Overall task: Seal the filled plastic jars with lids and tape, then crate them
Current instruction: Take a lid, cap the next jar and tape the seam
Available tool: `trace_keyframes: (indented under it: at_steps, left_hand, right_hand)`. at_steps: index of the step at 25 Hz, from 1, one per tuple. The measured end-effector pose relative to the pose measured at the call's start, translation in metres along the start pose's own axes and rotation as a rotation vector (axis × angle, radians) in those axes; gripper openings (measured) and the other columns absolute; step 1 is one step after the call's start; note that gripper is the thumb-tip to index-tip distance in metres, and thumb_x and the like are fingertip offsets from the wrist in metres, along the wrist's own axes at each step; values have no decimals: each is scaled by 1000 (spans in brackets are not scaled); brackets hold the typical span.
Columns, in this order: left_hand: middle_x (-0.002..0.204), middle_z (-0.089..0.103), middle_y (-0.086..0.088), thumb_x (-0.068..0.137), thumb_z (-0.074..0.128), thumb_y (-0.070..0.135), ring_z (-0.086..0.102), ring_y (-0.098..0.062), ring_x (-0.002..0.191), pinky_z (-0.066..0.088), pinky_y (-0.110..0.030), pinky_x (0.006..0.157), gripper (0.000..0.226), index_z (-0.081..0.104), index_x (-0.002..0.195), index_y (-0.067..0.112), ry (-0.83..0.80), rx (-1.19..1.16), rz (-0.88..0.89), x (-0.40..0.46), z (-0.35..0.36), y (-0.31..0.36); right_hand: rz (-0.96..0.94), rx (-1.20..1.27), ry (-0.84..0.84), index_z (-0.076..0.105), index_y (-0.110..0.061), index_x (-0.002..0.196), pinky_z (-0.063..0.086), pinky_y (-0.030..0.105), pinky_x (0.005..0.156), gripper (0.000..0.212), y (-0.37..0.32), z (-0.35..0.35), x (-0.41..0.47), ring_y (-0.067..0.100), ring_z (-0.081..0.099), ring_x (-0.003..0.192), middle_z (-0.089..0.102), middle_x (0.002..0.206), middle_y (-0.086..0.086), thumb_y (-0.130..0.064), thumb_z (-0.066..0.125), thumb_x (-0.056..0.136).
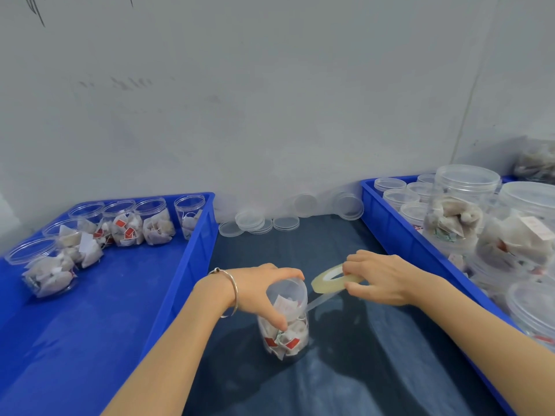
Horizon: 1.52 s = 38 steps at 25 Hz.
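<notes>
A clear plastic jar (285, 331) filled with tea bags stands on the dark table, a clear lid on top. My left hand (261, 289) grips the jar's top from the left, thumb down its side. My right hand (381, 280) pinches a roll of clear tape (327, 280) just right of the jar. A strip of tape (321, 301) runs from the roll to the jar below the lid.
A blue crate (105, 295) on the left holds several filled jars at its far end. A blue crate (399, 229) on the right is packed with lidded jars. Loose clear lids (255, 223) lie by the wall at the back of the dark table (345, 370).
</notes>
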State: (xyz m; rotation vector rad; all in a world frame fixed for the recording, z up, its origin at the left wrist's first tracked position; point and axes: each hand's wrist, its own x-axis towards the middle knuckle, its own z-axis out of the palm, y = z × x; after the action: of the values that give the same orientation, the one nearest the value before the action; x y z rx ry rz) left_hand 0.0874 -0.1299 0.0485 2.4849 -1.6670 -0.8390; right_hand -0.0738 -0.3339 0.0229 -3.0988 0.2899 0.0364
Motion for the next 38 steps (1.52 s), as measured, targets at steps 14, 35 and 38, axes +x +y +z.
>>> trace_keyframes:
  at_steps: [14,35,38]
  left_hand:
    - [136,34,14,84,57,51,-5,-30,146,15,-60,110,48,30,120,35,394,-184,-148,18,54,43]
    - [75,62,15,72,74,38,59,-18,75,47,-38,66,21,59,79,25,1199,24,-69,42,84,48]
    - [76,64,15,69,75,35,59,-17,73,46,-37,64,20,60,78,25,1193,5,-21,43,80,43]
  right_hand:
    - [92,74,211,47,-14,95,36,31,71,37,-30,30,19,15,39,95,46,100,-5,-46,31,99]
    - [175,71,352,50,-20,93,37,25,74,42,-32,42,-1,10,40,87,49,91,-9,-57,29,95]
    - [222,24,359,46,-23,90,37,25,76,40,-40,44,-6,10,40,87,46,88,-10,-58,26,96]
